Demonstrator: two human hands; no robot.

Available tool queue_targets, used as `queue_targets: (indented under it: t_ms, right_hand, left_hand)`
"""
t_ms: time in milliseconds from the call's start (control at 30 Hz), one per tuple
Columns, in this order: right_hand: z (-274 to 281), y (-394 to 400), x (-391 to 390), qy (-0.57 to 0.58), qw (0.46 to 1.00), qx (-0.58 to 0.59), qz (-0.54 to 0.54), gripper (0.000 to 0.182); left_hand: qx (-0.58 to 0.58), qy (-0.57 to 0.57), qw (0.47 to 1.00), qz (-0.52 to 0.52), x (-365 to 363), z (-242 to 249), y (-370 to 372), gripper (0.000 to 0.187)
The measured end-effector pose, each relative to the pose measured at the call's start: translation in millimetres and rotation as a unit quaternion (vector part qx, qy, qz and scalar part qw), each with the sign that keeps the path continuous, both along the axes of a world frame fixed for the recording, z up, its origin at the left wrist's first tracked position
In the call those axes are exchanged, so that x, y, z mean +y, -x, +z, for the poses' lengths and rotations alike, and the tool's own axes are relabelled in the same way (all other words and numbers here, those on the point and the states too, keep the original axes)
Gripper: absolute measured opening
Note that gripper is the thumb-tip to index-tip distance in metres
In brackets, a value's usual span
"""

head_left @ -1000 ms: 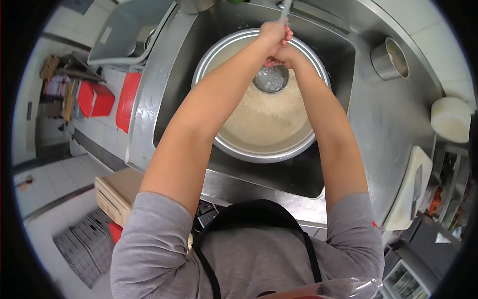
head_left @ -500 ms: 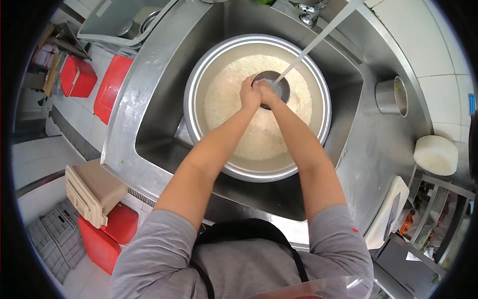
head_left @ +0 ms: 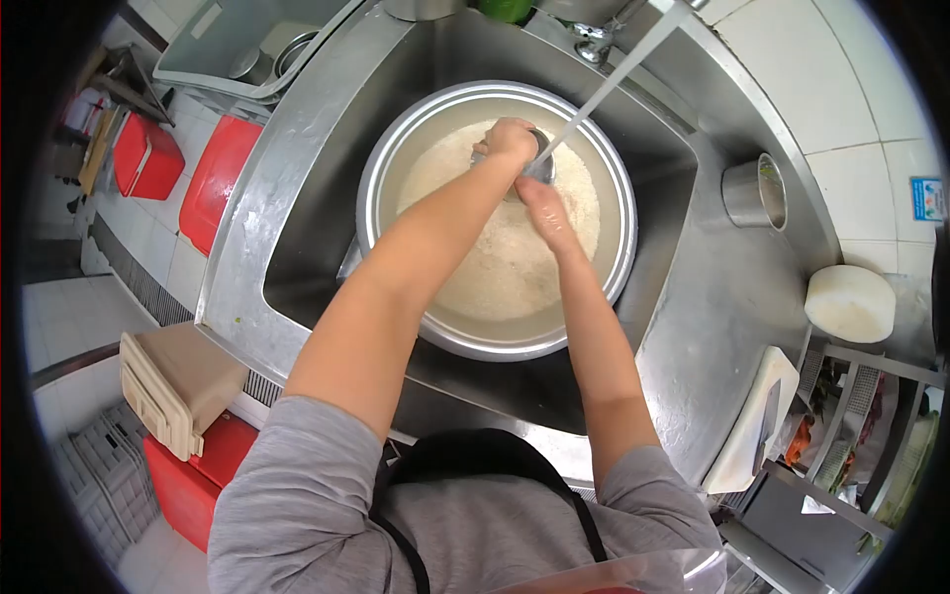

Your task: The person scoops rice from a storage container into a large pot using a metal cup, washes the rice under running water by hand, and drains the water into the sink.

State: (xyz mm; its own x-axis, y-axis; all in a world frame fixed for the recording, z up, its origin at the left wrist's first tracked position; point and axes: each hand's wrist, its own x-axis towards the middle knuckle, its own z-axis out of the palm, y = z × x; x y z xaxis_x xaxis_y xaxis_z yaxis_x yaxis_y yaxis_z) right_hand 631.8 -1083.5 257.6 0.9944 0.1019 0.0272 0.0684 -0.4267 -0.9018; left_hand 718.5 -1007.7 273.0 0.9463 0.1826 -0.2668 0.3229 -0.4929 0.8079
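A cup (head_left: 545,172) was held between 2 curled hands, left hand (head_left: 510,141) on its left, right hand (head_left: 540,204) nearest.

We look through a single camera worn on the person's head, facing forward and steeply down into the sink (head_left: 663,213). Nearest to us, along the bottom edge, is the person's own grey shirt (head_left: 485,505), with both forearms (head_left: 396,287) stretching away up the frame. The large pot (head_left: 625,238) lies near the middle of our view, seen into from above. Our wide lens bends the counter (head_left: 708,307) and wall tiles (head_left: 861,188), and takes in floor (head_left: 188,265) at left within a dark, rounded border.
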Motion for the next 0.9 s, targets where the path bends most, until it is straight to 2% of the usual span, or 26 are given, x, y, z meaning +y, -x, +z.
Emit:
queue_targets:
  t_ms: [33, 100, 133, 167, 200, 233, 267, 300, 367, 400, 433, 467, 500, 533, 567, 600, 633, 667, 700, 733, 767, 800, 833, 867, 900]
  right_hand:
    - [-12, -1, -5, 0.001, 1.000, -0.002, -0.003, 0.024]
    - [-2, 0, 7, 0.163, 0.985, -0.039, -0.044, 0.025]
    - [0, -2, 9, 0.144, 0.984, -0.084, -0.067, 0.026]
    - [2, -8, 8, 0.142, 0.983, -0.090, -0.069, 0.026]
    - [2, -12, 6, 0.020, 0.987, -0.042, -0.156, 0.027]
    - [1, -15, 4, -0.102, 0.965, 0.010, -0.241, 0.029]
    - [10, -18, 5, -0.313, 0.900, 0.089, -0.289, 0.032]
    - [27, -17, 10, -0.313, 0.900, 0.088, -0.289, 0.032]
    - [55, -17, 17, -0.467, 0.804, 0.132, -0.344, 0.035]
    - [54, -18, 13, -0.467, 0.804, 0.129, -0.343, 0.035]
    - [52, -20, 9, -0.382, 0.846, 0.152, -0.339, 0.037]
    - [47, -20, 6, -0.292, 0.879, 0.176, -0.332, 0.039]
    - [43, -22, 1, -0.291, 0.880, 0.175, -0.332, 0.039]
    - [39, -26, -3, -0.239, 0.918, 0.165, -0.270, 0.042]
    - [37, -32, -5, -0.186, 0.948, 0.154, -0.206, 0.045]
    - [39, -43, -4, -0.236, 0.924, 0.182, -0.239, 0.036]
    - [36, -58, -5, -0.239, 0.924, 0.181, -0.237, 0.036]
    - [25, -75, -10, -0.346, 0.885, 0.192, -0.243, 0.030]
    - [36, -80, -4, -0.450, 0.835, 0.200, -0.245, 0.024]
    - [53, -92, 3, -0.535, 0.764, 0.216, -0.289, 0.020]
    - [49, -101, 6, -0.535, 0.765, 0.215, -0.286, 0.020]
    - [40, -112, 7, -0.450, 0.809, 0.234, -0.298, 0.023]
    - [35, -119, 8, -0.359, 0.845, 0.249, -0.307, 0.028]
    - [41, -118, 12, -0.329, 0.852, 0.287, -0.288, 0.033]
    - [51, -114, 16, -0.330, 0.853, 0.286, -0.285, 0.033]
  left_hand:
    - [-0.002, 0.001, 1.000, -0.003, -6, -3, -2, 0.027]
    - [-0.015, 0.015, 1.000, -0.023, -16, -8, -4, 0.022]
    - [-0.021, 0.013, 0.999, -0.025, -21, -9, -10, 0.022]
    - [-0.030, -0.033, 0.994, -0.102, -23, 1, -13, 0.025]
    - [-0.034, -0.079, 0.980, -0.179, -22, 13, -10, 0.031]
    - [-0.032, -0.080, 0.980, -0.182, -22, 22, -2, 0.031]
    - [-0.060, -0.117, 0.962, -0.241, -19, 42, 12, 0.040]
    - [-0.089, -0.153, 0.938, -0.299, -18, 54, 19, 0.049]
    - [-0.073, -0.136, 0.942, -0.297, -12, 57, 17, 0.053]
    - [-0.054, -0.118, 0.947, -0.293, -7, 55, 15, 0.057]
    - [-0.058, -0.118, 0.947, -0.292, 0, 51, 5, 0.057]
    - [-0.007, -0.094, 0.944, -0.317, 10, 53, -1, 0.057]
    - [0.045, -0.068, 0.936, -0.341, 16, 54, -4, 0.057]
    - [0.125, -0.041, 0.936, -0.326, 18, 55, -7, 0.054]
    - [0.124, -0.041, 0.936, -0.326, 15, 48, -4, 0.054]
    - [0.022, -0.106, 0.949, -0.297, 12, 40, -2, 0.051]
    - [-0.081, -0.171, 0.946, -0.263, 10, 32, -2, 0.048]
    - [-0.087, -0.253, 0.889, -0.371, 15, 66, 15, 0.041]
    - [-0.088, -0.256, 0.889, -0.369, 16, 50, 25, 0.041]
    - [-0.286, -0.254, 0.884, -0.267, 18, 20, 32, 0.039]
    - [-0.472, -0.237, 0.835, -0.154, 17, -6, 40, 0.042]
    - [-0.474, -0.238, 0.834, -0.153, 17, -20, 50, 0.042]
    - [-0.444, -0.202, 0.864, -0.126, 18, -32, 61, 0.047]
    - [-0.414, -0.166, 0.890, -0.098, 19, -36, 64, 0.054]
    - [-0.416, -0.167, 0.889, -0.097, 16, -29, 63, 0.054]
